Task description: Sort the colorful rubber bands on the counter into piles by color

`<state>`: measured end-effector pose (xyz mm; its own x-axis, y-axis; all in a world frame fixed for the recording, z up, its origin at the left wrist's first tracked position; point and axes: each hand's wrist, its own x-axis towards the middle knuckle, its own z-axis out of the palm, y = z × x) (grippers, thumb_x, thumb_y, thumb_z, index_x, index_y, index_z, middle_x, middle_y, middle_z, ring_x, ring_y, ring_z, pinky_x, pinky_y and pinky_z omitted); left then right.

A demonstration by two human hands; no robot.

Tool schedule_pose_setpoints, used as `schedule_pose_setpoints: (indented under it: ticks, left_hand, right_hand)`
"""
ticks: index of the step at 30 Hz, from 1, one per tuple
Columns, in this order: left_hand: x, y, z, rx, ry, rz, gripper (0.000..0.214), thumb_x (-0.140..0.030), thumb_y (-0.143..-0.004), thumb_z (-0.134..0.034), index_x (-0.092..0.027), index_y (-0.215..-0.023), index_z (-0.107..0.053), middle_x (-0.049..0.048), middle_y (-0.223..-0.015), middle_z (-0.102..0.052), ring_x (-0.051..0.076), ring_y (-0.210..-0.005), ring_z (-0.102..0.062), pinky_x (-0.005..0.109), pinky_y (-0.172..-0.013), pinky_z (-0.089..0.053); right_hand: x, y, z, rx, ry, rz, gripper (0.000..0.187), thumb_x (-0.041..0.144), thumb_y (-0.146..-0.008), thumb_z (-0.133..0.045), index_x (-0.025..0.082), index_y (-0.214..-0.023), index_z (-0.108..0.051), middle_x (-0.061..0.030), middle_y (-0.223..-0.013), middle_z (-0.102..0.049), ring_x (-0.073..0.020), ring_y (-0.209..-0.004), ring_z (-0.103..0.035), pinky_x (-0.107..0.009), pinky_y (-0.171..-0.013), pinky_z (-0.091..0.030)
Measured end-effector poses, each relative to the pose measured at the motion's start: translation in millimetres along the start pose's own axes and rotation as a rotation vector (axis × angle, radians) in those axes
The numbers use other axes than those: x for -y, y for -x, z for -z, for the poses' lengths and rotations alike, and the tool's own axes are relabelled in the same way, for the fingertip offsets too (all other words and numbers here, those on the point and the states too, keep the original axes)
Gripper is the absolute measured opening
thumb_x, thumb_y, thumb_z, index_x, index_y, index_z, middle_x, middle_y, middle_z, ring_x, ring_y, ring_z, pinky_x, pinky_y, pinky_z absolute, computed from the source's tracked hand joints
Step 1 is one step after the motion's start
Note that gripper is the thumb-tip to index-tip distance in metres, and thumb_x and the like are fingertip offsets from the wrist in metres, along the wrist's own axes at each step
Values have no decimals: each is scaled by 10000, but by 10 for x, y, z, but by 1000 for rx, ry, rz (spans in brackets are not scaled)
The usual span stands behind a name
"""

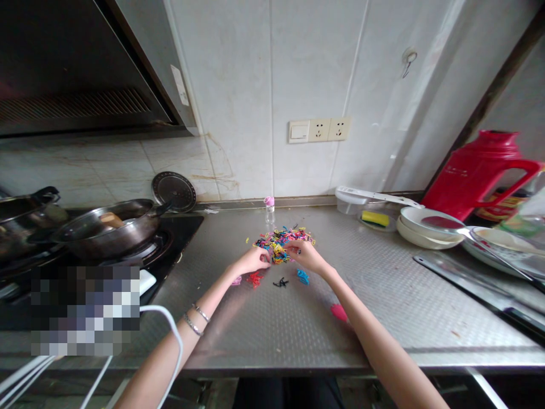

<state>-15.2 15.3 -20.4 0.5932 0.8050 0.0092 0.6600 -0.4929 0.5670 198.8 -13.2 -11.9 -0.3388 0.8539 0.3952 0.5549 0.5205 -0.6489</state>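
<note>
A loose pile of small multicoloured rubber bands (293,234) lies on the metal countertop. At its near left edge is my left hand (252,261), fingers curled and pressed together; what they hold, if anything, is too small to make out. My right hand (307,255) reaches over the pile's right side with its fingers pinched close to some yellow bands, their tips partly hidden. Nearer to me sit separate small heaps: pink bands (237,280), red bands (255,279), black bands (281,282) and blue bands (302,276). Beside my right forearm is a bright pink object (339,312), partly covered.
Behind the pile stands a small clear bottle (269,211) with a pink cap. Pans (114,224) rest on the stove at left, with a white cable (168,318) over my left forearm. At right are bowls (430,236), a knife (468,287) and a red thermos (477,176).
</note>
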Motion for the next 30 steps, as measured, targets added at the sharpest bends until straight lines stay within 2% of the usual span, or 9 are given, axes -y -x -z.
schedule_pose_setpoints:
  ticks: [5, 12, 19, 23, 30]
  left_hand:
    - [-8, -58, -13, 34, 7, -31, 142, -164, -662, -533, -110, -718, -652, 30, -671, -635, 118, -613, -539, 194, -584, -376]
    - [-17, -107, -24, -106, -21, -28, 183, -190, -670, -535, -125, -793, -654, 8, -641, -605, 108, -581, -508, 192, -555, -355]
    - [-68, -68, -27, 12, -57, -36, 151, -229, -647, -582, -128, -737, -649, 7, -624, -587, 108, -566, -493, 190, -533, -342]
    - [-85, -73, -55, -10, -60, -47, 149, -218, -667, -560, -127, -756, -639, 9, -617, -576, 117, -577, -498, 194, -535, -346]
    - [-46, -112, -65, -21, -18, -71, 152, -179, -725, -481, -126, -740, -623, 37, -724, -626, 131, -678, -547, 208, -635, -391]
  right_hand:
    - [53, 7, 34, 2, 12, -5, 221, 155, -738, -473, 134, -854, -660, -47, -770, -665, -124, -656, -562, -218, -621, -423]
    - [-1, 14, 40, 10, 65, 16, 231, 135, -730, -474, 139, -871, -656, -46, -799, -664, -127, -690, -570, -222, -655, -420]
    - [22, 28, 35, 23, 84, 26, 234, 137, -735, -461, 144, -854, -663, -45, -789, -664, -127, -677, -568, -212, -631, -412]
    - [24, 31, 22, 40, 96, 6, 244, 128, -727, -462, 150, -856, -668, -43, -773, -665, -122, -648, -559, -207, -612, -406]
    - [4, 32, 10, 54, 119, 6, 255, 123, -723, -459, 158, -857, -672, -43, -780, -665, -124, -663, -559, -207, -625, -402]
